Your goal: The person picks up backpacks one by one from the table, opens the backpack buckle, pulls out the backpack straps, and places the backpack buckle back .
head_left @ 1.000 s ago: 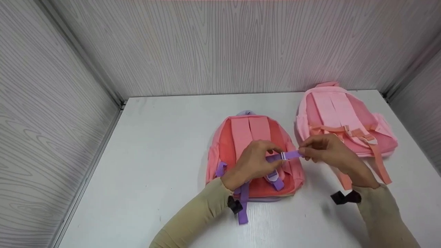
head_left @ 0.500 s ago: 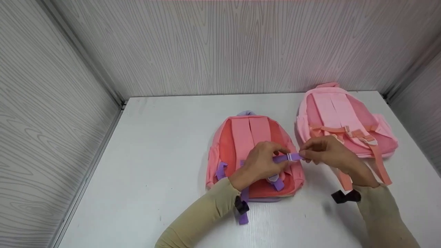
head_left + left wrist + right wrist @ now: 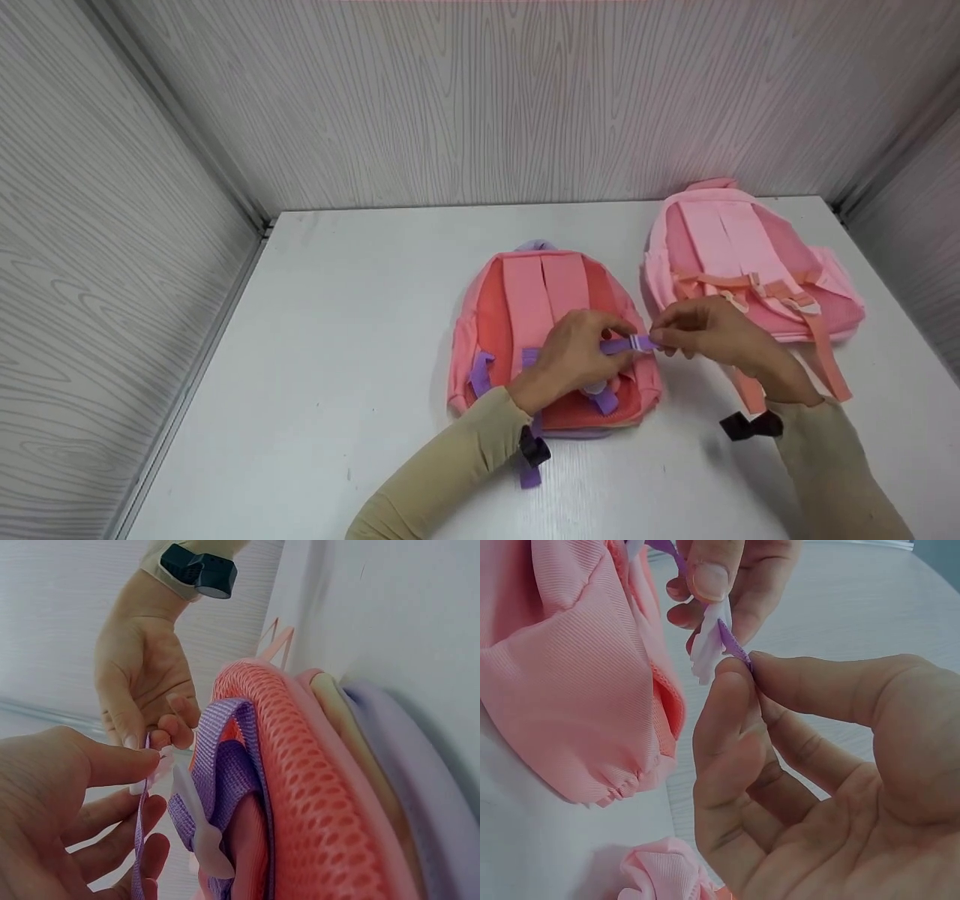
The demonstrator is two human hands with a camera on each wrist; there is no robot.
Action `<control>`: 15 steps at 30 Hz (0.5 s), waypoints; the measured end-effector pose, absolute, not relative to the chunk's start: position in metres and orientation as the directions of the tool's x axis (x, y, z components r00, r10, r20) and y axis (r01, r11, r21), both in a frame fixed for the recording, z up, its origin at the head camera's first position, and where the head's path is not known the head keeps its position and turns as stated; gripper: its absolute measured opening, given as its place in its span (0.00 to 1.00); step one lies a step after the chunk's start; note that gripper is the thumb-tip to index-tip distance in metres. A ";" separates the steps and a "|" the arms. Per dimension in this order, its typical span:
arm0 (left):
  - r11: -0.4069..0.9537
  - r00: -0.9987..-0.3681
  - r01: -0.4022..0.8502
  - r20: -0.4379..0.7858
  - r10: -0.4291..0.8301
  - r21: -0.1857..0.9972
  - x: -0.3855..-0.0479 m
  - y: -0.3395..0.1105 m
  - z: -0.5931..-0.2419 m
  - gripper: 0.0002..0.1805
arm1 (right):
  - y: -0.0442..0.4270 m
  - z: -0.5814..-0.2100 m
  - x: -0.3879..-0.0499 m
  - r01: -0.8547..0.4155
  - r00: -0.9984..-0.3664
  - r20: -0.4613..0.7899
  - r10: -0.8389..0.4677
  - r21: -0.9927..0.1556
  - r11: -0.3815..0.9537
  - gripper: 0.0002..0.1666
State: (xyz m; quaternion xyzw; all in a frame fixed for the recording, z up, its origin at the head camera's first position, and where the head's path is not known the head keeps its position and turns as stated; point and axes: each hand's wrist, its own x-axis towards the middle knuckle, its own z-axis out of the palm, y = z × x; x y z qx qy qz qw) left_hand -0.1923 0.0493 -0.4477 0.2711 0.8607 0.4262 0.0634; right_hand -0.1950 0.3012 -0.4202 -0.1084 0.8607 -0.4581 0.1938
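Observation:
A coral backpack [image 3: 526, 292] lies on the table with its shoulder straps upward. Over its lower right part, my left hand [image 3: 574, 352] pinches a small white plastic buckle [image 3: 711, 645] threaded on a purple webbing strap [image 3: 616, 346]. My right hand [image 3: 709, 328] pinches the strap's short end between thumb and fingertip, just right of the buckle. In the left wrist view another white buckle [image 3: 196, 829] sits on looped purple webbing [image 3: 219, 727] against the coral mesh back panel [image 3: 300, 787].
A light pink backpack [image 3: 716, 225] with orange straps [image 3: 825, 352] lies at the right rear. A loose purple strap end [image 3: 530, 476] hangs over the white table [image 3: 337, 322] in front. Wood-grain panels [image 3: 465, 105] stand behind and at both sides.
My left hand has moved right with the white buckle, nearer my right hand, and the strap end between buckle and right fingers is shorter. My right hand has hardly moved.

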 end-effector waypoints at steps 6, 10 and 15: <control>0.529 -0.852 0.395 0.083 0.517 0.751 -0.191 0.055 -0.450 0.18 | 0.303 -0.421 -0.196 -0.033 -0.900 -0.231 -0.370 -0.810 0.585 0.12; 0.553 -0.854 0.407 0.088 0.512 0.727 -0.191 0.059 -0.452 0.16 | 0.303 -0.422 -0.196 -0.036 -0.896 -0.247 -0.369 -0.787 0.615 0.12; 0.561 -0.856 0.395 0.070 0.512 0.728 -0.190 0.063 -0.456 0.15 | 0.303 -0.425 -0.196 0.010 -0.893 -0.301 -0.334 -0.756 0.654 0.13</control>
